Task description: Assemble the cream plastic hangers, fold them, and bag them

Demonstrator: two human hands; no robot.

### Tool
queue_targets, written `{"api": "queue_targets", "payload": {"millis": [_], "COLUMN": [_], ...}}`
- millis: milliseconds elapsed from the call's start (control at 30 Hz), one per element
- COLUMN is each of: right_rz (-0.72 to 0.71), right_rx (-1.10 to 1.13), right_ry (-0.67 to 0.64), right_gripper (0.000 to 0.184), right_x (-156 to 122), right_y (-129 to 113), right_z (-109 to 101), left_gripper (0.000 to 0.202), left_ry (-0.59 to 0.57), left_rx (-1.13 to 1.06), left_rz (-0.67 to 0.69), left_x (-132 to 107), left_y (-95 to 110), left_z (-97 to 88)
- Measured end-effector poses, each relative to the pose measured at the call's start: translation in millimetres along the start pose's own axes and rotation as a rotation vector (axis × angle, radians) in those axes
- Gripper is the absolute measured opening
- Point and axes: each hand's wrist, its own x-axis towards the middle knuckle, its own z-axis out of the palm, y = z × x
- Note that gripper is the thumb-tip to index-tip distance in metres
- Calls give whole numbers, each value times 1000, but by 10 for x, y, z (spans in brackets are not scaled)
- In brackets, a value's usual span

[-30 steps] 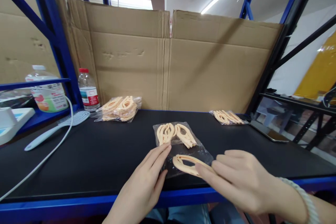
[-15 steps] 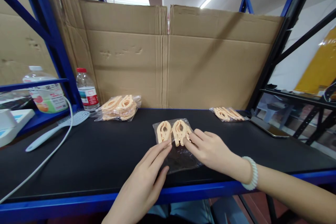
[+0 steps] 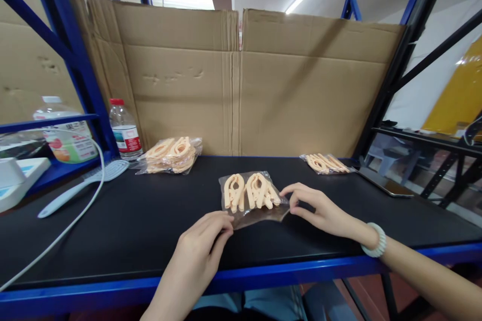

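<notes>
In front of me on the black tabletop lies a clear plastic bag (image 3: 256,217) with peach-coloured plastic pieces (image 3: 259,190) inside, looped and jointed like folding clothes hangers. At the bag's near left corner, my left hand (image 3: 203,243) is closed, thumb against fingers, pinching the film. My right hand (image 3: 320,210) is at the right edge, where its thumb and fingers hold the film near the corner. The bag's near edge is stretched between both hands, and the pieces lie beyond it.
A stack of similar bagged pieces (image 3: 169,154) sits back left, by a red-capped water bottle (image 3: 126,130). A pale hairbrush (image 3: 85,185) and white cable (image 3: 85,208) lie left. At right are another bag (image 3: 327,163) and a phone-like flat object (image 3: 386,182). Cardboard panels (image 3: 181,80) stand behind.
Both hands have moved off the peach pieces and apart, the left toward me and the right outward. They now grip the bag's near corners, and its near flap is drawn up shorter.
</notes>
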Motion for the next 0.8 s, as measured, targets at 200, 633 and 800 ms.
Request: {"api": "queue_targets", "payload": {"millis": [200, 633, 800], "right_rz": [239, 259, 160], "right_rx": [417, 114, 56], "right_ry": [125, 36, -8], "right_gripper": [19, 19, 31], "right_x": [-43, -132, -263], "right_y": [-157, -227, -262], "right_z": [133, 220, 249], "left_gripper": [5, 29, 37], "left_ry": [154, 111, -68], "left_rx": [-157, 69, 124], "left_rz": [-202, -94, -48], "left_x": [-80, -186, -294], "left_y": [118, 101, 153], "left_z": [-18, 90, -79]}}
